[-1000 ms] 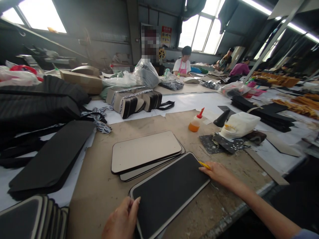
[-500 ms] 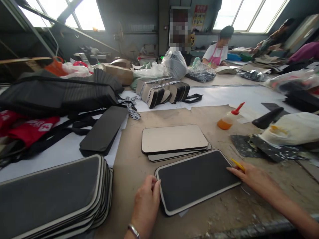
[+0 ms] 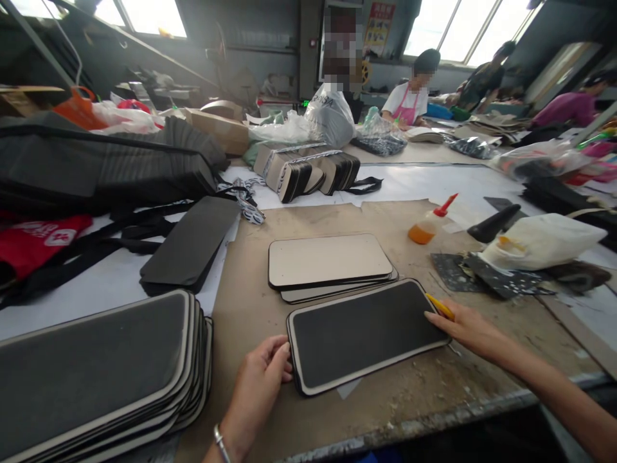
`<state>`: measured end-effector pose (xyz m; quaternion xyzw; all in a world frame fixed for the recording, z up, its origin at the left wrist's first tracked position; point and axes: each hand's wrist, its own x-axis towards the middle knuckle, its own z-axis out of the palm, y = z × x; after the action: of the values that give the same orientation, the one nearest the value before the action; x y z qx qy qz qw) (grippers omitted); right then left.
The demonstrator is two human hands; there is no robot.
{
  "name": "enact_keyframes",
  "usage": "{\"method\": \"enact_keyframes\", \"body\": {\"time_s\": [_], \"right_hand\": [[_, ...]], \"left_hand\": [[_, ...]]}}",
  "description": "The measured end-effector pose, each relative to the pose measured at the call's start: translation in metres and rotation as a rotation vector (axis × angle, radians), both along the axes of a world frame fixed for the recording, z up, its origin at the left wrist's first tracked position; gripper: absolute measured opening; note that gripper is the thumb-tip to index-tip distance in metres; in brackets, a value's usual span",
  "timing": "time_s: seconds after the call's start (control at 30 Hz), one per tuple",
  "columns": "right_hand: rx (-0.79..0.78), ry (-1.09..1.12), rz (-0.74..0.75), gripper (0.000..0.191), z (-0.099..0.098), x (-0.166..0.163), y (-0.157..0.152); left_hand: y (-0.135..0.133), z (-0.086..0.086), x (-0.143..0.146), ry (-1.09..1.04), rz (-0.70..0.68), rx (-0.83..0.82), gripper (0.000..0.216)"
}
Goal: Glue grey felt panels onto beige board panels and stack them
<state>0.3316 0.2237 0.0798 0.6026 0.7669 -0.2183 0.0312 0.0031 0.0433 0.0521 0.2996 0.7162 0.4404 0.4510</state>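
A black rectangular panel [image 3: 361, 334] with rounded corners and a beige border lies slightly tilted in front of me, apparently on top of another. My left hand [image 3: 263, 376] is closed at its left end, thumb and curled fingers gripping the edge. At the opposite end, my right hand [image 3: 460, 325] holds a slim yellow tool [image 3: 439, 307], its kind unclear, while the fingertips touch the panel's right edge. Just behind lies a small stack of beige panels [image 3: 330, 260]. A tall stack of black, beige-edged panels [image 3: 91, 366] stands at the left.
A squeeze bottle of orange liquid [image 3: 424, 226] with a red nozzle stands behind my right hand. Right of it are dark scraps [image 3: 511, 276] and a white plastic container [image 3: 544, 241]. Dark panels [image 3: 193, 244] and a strapped bundle [image 3: 303, 167] lie farther back. Several people work beyond.
The view has shifted, so more of the table's front edge shows. The panel appears slightly nearer the beige stack, with both hands still at its ends.
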Motion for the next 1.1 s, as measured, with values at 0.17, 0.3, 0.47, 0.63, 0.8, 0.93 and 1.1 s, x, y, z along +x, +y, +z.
{"method": "enact_keyframes", "body": {"time_s": [0.17,0.3,0.47,0.63,0.8,0.93,1.1], "right_hand": [[-0.012,0.100,0.068,0.039,0.006,-0.001,-0.003],[-0.017,0.167,0.101,0.035,0.022,-0.008,-0.009],[-0.213,0.305,-0.063,0.029,0.041,-0.018,-0.018],[-0.310,0.507,-0.160,0.028,0.062,-0.029,-0.027],[-0.294,0.529,-0.115,0.027,0.091,-0.053,-0.036],[-0.309,0.542,-0.117,0.028,0.103,-0.064,-0.043],[-0.207,0.497,-0.064,0.034,0.124,-0.064,-0.053]], "left_hand": [[-0.011,-0.004,0.012,0.267,-0.013,0.059,0.039],[-0.016,-0.017,0.030,0.885,-0.045,0.355,0.041],[-0.018,-0.028,0.035,1.226,-0.248,0.517,0.056],[-0.024,-0.016,0.056,1.201,-0.409,0.763,0.041],[-0.007,-0.005,0.121,0.992,-0.845,0.932,0.045],[0.016,-0.003,0.162,0.863,-0.940,0.797,0.062],[0.031,-0.004,0.167,0.748,-0.764,0.274,0.059]]}}
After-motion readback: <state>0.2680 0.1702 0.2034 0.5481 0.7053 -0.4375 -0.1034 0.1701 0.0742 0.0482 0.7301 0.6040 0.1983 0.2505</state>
